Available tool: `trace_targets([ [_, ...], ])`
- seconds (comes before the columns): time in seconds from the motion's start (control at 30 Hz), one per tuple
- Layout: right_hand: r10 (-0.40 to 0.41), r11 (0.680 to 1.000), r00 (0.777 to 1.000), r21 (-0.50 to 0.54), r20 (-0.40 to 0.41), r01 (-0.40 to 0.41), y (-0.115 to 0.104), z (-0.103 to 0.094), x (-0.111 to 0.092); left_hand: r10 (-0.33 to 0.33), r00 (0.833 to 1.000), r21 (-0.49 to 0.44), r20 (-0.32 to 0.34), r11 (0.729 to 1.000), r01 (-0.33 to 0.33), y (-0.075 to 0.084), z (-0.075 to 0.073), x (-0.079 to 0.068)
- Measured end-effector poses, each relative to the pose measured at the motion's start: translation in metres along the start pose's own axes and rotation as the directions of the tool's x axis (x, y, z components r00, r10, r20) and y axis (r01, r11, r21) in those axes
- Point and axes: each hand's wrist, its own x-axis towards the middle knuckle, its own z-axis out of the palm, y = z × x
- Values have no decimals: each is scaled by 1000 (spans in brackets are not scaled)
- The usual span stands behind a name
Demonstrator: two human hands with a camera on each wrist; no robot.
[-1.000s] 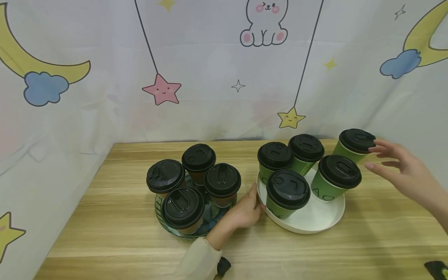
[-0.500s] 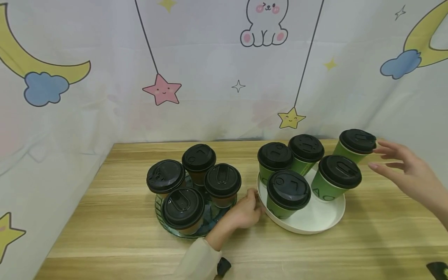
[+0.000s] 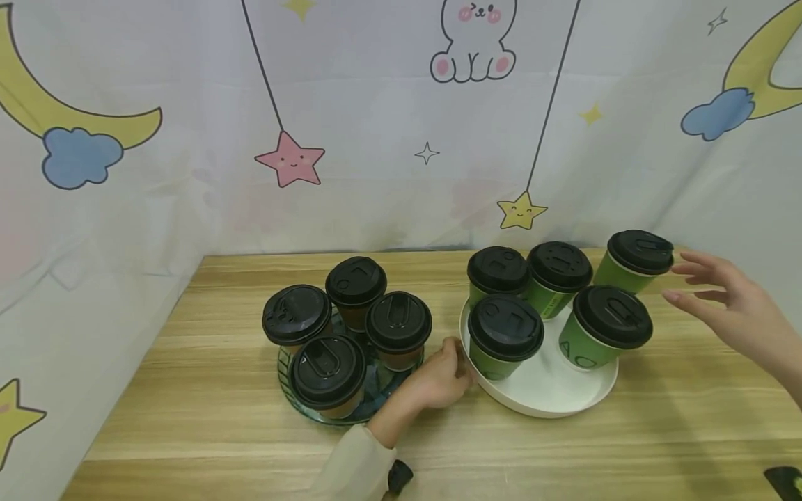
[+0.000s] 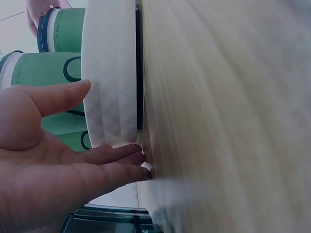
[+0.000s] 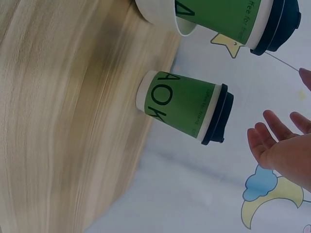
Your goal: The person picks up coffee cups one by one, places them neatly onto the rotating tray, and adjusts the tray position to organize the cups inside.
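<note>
A round white tray on the right carries several green paper cups with black lids. My left hand is at its left edge; in the left wrist view the thumb points at the rim and the extended fingers reach toward the tray's lower edge. A dark base shows under the tray. One more green cup stands upright on the table behind the tray's right side. My right hand hovers to the right of that cup, fingers spread and holding nothing.
Left of my left hand, a dark green glass plate bears several brown cups with black lids. The wooden table ends at a white cloth backdrop printed with stars and moons.
The cups on the white tray have shifted clockwise: back ones rightward, the front one left, the right one nearer. My right hand has drawn slightly right; my left stays at the rim.
</note>
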Motion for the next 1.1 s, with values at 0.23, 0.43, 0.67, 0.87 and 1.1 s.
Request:
trace_targets([
  [0.23, 18, 1000, 1000, -1, 14, -18, 4, -1, 2, 3, 1000, 21, 11, 1000, -4, -1, 0, 1],
  [0.43, 33, 999, 999, 10, 32, -33, 6, 0, 7, -2, 1000, 3, 20, 1000, 2, -2, 1, 1],
  [0.67, 34, 999, 999, 18, 32, -35, 11, 0, 13, -8, 1000, 10, 23, 1000, 8, -2, 1, 1],
  [0.87, 36, 999, 999, -5, 23, -36, 16, 3, 20, 0, 1000, 4, 17, 1000, 0, -2, 1, 1],
  [1.1, 23, 1000, 998, 14, 67, -24, 17, 2, 27, -31, 999, 1, 25, 1000, 31, -2, 1, 1],
])
